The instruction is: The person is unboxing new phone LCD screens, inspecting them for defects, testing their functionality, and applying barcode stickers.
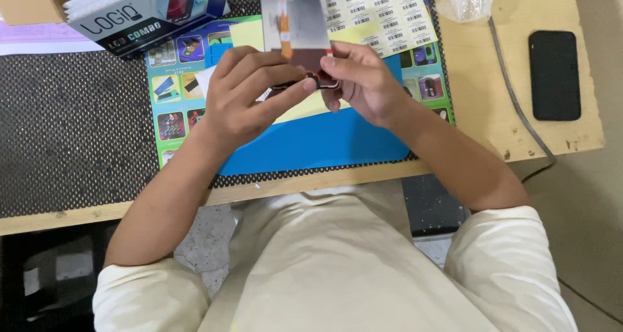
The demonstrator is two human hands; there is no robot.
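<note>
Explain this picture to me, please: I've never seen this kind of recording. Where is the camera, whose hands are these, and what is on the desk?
There is no machine here. One camera sits on a person's head and looks down, so you see their own arms and pale shirt. The left hand and right hand together hold the lower end of a flat phone display panel with an orange ribbon on its back, each in a fingertip grip. Below lies a blue mat on a black dotted mat covering a wooden desk. Around it: a sheet of barcode stickers, a printed box, and a black phone lying flat at right.
</note>
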